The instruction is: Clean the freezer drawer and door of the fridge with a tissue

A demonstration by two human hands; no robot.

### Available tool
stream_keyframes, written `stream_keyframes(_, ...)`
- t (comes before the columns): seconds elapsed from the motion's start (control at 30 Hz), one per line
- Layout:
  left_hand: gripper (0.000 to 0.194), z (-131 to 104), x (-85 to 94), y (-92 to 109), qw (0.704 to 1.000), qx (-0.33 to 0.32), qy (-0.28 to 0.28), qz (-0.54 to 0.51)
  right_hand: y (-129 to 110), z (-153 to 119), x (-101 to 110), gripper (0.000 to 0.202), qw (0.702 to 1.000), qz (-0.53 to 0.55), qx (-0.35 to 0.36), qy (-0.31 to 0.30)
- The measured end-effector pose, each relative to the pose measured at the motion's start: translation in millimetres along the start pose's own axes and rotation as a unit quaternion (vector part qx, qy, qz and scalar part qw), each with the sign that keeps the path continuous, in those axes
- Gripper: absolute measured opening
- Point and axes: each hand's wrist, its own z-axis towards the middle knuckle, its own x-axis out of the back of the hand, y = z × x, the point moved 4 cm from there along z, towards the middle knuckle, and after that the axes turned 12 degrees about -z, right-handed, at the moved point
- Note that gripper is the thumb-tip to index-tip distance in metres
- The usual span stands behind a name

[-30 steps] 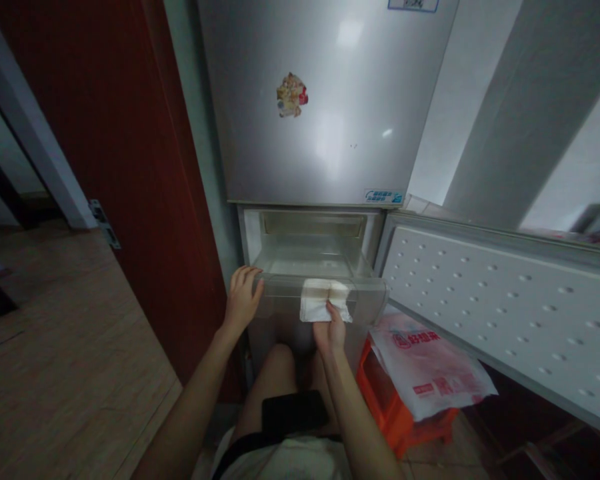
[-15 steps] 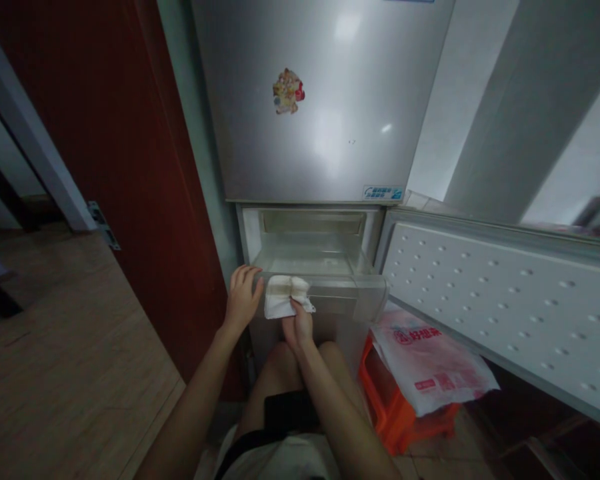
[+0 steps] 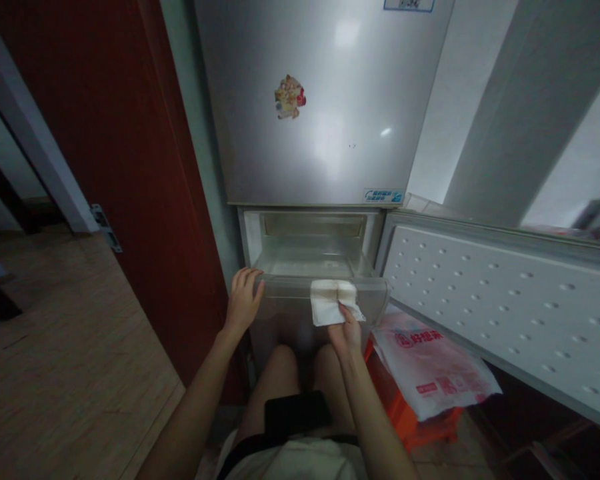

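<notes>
Fingers [image 3: 349,313] of the right hand [image 3: 345,331] are pinched on the lower edge of a folded white cloth [image 3: 331,301], which is draped over the front rim of a clear plastic freezer drawer [image 3: 290,313], toward its right end. The drawer is pulled out of the open lower compartment of a silver fridge [image 3: 325,100]. Its left front corner is gripped by the left hand [image 3: 243,300], the fingers curled over the rim and the thumb laid along the front (nothing else is held in that hand). A small colourful sticker [image 3: 290,97] is seen on the closed upper door. The white dimpled inner face of the open lower door [image 3: 505,313] is swung out to the right. Below it, a white plastic bag with red print [image 3: 433,360] is laid on an orange plastic stool [image 3: 405,420], just beside the drawer's right end. A dark red wooden door [image 3: 105,133] is stood to the left of the fridge, beside a wood-patterned floor [image 3: 55,373]. Bare knees and a black phone [image 3: 295,412] on the lap are seen beneath the drawer.
</notes>
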Motion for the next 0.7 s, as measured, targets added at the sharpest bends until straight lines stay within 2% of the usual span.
stream_keyframes(0.1, 0.032, 0.4, 0.1, 0.5, 1.0, -0.001, 0.0, 0.003, -7.2, 0.6, 6.0, 0.02, 1.0, 0.0, 0.014, 0.011)
stream_keyframes(0.2, 0.032, 0.2, -0.6, -0.3, 1.0, -0.002, -0.003, 0.008, -0.5, -1.1, 0.7, 0.022, 1.0, 0.004, 0.02, 0.016)
stream_keyframes(0.33, 0.032, -0.5, -1.8, -1.5, 1.0, -0.006, 0.002, 0.012, 19.7, -5.1, -15.0, 0.022, 1.0, 0.004, 0.02, 0.017)
stream_keyframes(0.57, 0.033, -0.6, -2.0, -1.5, 1.0, -0.003, 0.002, 0.019, 72.1, -13.7, -54.0, 0.016, 1.0, -0.017, -0.019, -0.017)
stream_keyframes(0.7, 0.033, -0.1, -1.1, -0.2, 1.0, -0.006, 0.0, 0.021, 85.0, -15.2, -67.5, 0.016, 0.998, -0.015, -0.04, -0.036)
